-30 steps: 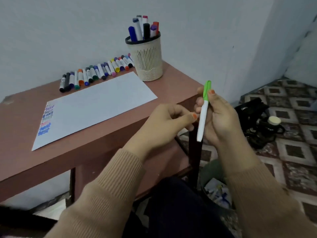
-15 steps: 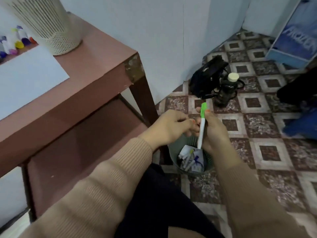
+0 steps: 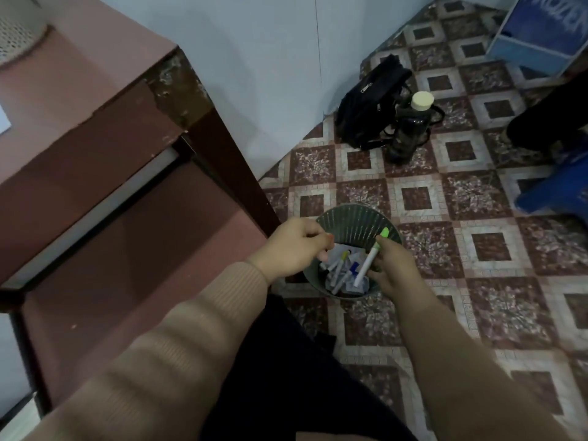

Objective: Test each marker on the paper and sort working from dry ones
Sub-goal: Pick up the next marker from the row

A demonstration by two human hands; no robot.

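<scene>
So at this point the right hand (image 3: 394,272) was pinching a green-capped marker (image 3: 366,268) between thumb and fingers, tilted with the cap up and the butt end pointing down, right over the mouth of a dark slatted waste bin (image 3: 353,214) on the tiled floor beside the table (image 3: 95,90). The marker hadn't been let go yet, so I'd guess it failed the scribble test and was about to be dumped. The left hand (image 3: 292,246) hovered at the bin's near rim with its fingers loosely curled and nothing in them that I could see. Progress-wise, a handful of discarded markers (image 3: 337,268) were already lying in the bin on some crumpled scraps, so a fair few duds looked sorted out. How many were left to test I honestly couldn't say, since only a corner of the paper (image 3: 3,119) and the edge of the white mesh pen cup (image 3: 16,36) made it into view. A black backpack (image 3: 369,103) and a bottle (image 3: 410,125) sat by the wall, well apart from the bin.
</scene>
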